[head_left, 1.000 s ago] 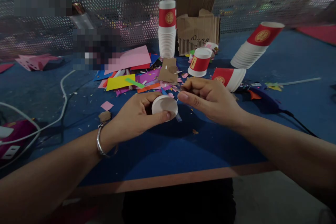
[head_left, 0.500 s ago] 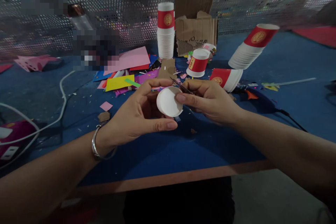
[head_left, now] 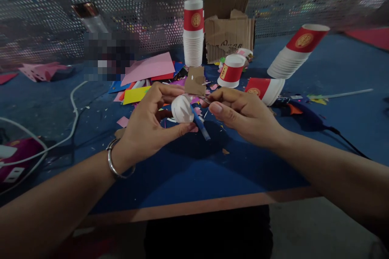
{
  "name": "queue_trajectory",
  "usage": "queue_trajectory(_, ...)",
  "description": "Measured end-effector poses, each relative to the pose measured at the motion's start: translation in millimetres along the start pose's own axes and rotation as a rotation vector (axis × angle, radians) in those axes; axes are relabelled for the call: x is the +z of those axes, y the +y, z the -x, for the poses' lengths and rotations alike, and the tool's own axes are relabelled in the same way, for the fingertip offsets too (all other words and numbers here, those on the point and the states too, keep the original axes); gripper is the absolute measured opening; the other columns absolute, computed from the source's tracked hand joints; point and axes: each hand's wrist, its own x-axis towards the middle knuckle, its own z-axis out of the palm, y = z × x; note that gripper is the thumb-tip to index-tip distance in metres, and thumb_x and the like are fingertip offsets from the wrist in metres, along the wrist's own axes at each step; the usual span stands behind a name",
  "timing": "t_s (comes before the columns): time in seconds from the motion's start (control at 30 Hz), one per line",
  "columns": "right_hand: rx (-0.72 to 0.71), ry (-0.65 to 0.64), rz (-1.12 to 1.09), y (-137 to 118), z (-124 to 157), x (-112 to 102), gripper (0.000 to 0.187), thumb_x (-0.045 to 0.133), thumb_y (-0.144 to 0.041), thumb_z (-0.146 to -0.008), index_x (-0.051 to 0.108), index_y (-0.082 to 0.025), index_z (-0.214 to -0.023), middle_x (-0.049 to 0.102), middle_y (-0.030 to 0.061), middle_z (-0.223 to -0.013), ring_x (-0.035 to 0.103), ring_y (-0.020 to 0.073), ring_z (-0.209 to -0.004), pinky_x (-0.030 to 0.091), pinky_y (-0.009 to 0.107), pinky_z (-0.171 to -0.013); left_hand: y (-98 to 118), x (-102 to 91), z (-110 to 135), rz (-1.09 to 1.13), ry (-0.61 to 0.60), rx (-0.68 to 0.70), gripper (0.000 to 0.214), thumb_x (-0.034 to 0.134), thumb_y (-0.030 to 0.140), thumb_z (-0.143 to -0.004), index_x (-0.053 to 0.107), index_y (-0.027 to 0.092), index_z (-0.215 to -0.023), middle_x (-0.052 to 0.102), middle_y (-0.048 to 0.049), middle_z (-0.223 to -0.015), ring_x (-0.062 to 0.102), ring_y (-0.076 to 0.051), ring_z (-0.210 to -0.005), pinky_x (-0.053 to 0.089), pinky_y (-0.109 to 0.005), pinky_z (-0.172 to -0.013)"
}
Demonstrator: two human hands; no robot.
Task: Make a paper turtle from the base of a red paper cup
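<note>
My left hand (head_left: 148,123) grips a small white paper piece (head_left: 182,109) between thumb and fingers. It is rounded with pleated, overlapping folds, and looks like part of a paper cup. To its right, apart from it by a small gap, my right hand (head_left: 243,111) pinches a thin metal tool (head_left: 206,99); most of it is hidden by the fingers, so its kind is unclear. A blue pen (head_left: 201,123) lies on the blue table just behind and right of the paper piece. A brown cardboard piece (head_left: 195,81) lies beyond the hands.
Upright stacked paper cups (head_left: 193,48) stand by a torn cardboard box (head_left: 229,34). A leaning cup stack (head_left: 291,56), an upturned cup (head_left: 231,72) and a tipped cup (head_left: 264,90) are at right, near a dark corded tool (head_left: 310,115). Coloured paper (head_left: 148,66) and a white cable (head_left: 73,109) lie left.
The white paper piece has turned from its flat round face to its pleated side and shifted slightly left. My right hand has come off it, still pinching the thin tool.
</note>
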Motion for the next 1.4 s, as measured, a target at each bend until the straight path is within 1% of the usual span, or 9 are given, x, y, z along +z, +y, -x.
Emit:
queue_trajectory(0.17, 0.004, -0.141, 0.073, -0.3, 2.1, 2.7, 0.047, 0.074, -0.065, -0.1, 0.075, -0.018, -0.103, 0.075, 0.004, -0.093, 0.066, 0.0158, -0.08, 0.048, 0.028, -0.073, -1.2, -1.3, 0.1, -0.07, -0.007, 0.029, 0.052, 0.095, 0.025, -0.079, 0.065, 0.022, -0.121, 0.073, -0.0047, -0.118, 0.075, -0.019, -0.099, 0.067, -0.031, -0.084)
queue_trajectory(0.33, -0.038, -0.172, 0.215, -4.6, 3.5, 1.4, 0.046, 0.069, -0.061, -0.104, 0.075, -0.016, -0.101, 0.07, 0.0006, -0.083, 0.061, 0.013, -0.071, 0.043, 0.027, -0.067, 0.2, -3.0, -1.1, -0.217, -0.029, 0.021, 0.051, 0.09, 0.027, -0.081, 0.07, 0.022, -0.128, 0.075, -0.0063, -0.123, 0.075, -0.022, -0.104, 0.066, -0.035, -0.09)
queue_trajectory(0.47, -0.04, -0.199, 0.258, -6.0, 4.0, 1.4, 0.046, 0.064, -0.061, -0.107, 0.073, -0.018, -0.094, 0.066, -0.0021, -0.074, 0.059, 0.0123, -0.067, 0.041, 0.026, -0.066, 0.6, -3.9, -1.7, -0.244, -0.004, 0.039, 0.051, 0.09, 0.025, -0.079, 0.072, 0.022, -0.127, 0.077, -0.0085, -0.123, 0.075, -0.022, -0.1, 0.065, -0.036, -0.087)
queue_trajectory(0.63, -0.04, -0.203, 0.269, -5.2, 3.1, 1.9, 0.047, 0.063, -0.061, -0.108, 0.071, -0.018, -0.089, 0.063, -0.0027, -0.071, 0.058, 0.012, -0.067, 0.04, 0.026, -0.066, -0.1, -4.7, -1.0, -0.263, -0.005, 0.038, 0.051, 0.092, 0.025, -0.08, 0.073, 0.025, -0.128, 0.076, -0.0074, -0.125, 0.075, -0.022, -0.101, 0.065, -0.037, -0.088)
queue_trajectory(0.83, -0.044, -0.209, 0.274, -4.2, 2.8, 1.3, 0.049, 0.061, -0.061, -0.109, 0.07, -0.018, -0.086, 0.064, -0.0026, -0.07, 0.057, 0.0112, -0.066, 0.039, 0.026, -0.066, 0.1, -5.2, -0.5, -0.28, -0.023, 0.017, 0.051, 0.091, 0.027, -0.082, 0.074, 0.029, -0.13, 0.075, -0.008, -0.13, 0.074, -0.026, -0.108, 0.066, -0.041, -0.089)
queue_trajectory(1.03, -0.053, -0.191, 0.25, -2.6, 1.9, 2.1, 0.047, 0.063, -0.058, -0.108, 0.069, -0.018, -0.084, 0.058, -0.0046, -0.067, 0.05, 0.0092, -0.061, 0.035, 0.026, -0.06, 2.7, -4.3, -2.0, -0.215, -0.019, -0.039, 0.051, 0.095, 0.035, -0.081, 0.077, 0.028, -0.128, 0.078, -0.0075, -0.123, 0.076, -0.025, -0.1, 0.068, -0.04, -0.085)
queue_trajectory(1.23, -0.03, -0.198, 0.221, -2.2, 1.1, 2.2, 0.045, 0.067, -0.057, -0.106, 0.071, -0.018, -0.084, 0.057, -0.0048, -0.066, 0.047, 0.0089, -0.06, 0.034, 0.025, -0.058, 3.6, -6.1, -3.8, -0.158, -0.073, -0.135, 0.052, 0.093, 0.032, -0.079, 0.078, 0.027, -0.129, 0.08, -0.0053, -0.108, 0.077, -0.021, -0.083, 0.067, -0.038, -0.079)
queue_trajectory(1.3, -0.018, -0.198, 0.208, -2.4, 1.1, 2.5, 0.046, 0.067, -0.058, -0.106, 0.071, -0.018, -0.083, 0.057, -0.0046, -0.066, 0.048, 0.0089, -0.061, 0.034, 0.025, -0.059, 5.2, -6.0, -4.4, -0.146, -0.072, -0.159, 0.051, 0.092, 0.034, -0.079, 0.078, 0.026, -0.127, 0.08, -0.0049, -0.107, 0.077, -0.022, -0.082, 0.066, -0.04, -0.08)
queue_trajectory(1.4, 0.002, -0.201, 0.185, -2.3, 1.1, 2.9, 0.048, 0.066, -0.06, -0.105, 0.072, -0.018, -0.084, 0.058, -0.0042, -0.066, 0.049, 0.009, -0.061, 0.034, 0.025, -0.058, 7.8, -5.7, -5.3, -0.15, -0.07, -0.191, 0.052, 0.092, 0.039, -0.078, 0.077, 0.027, -0.127, 0.079, -0.0048, -0.108, 0.078, -0.025, -0.088, 0.066, -0.044, -0.084)
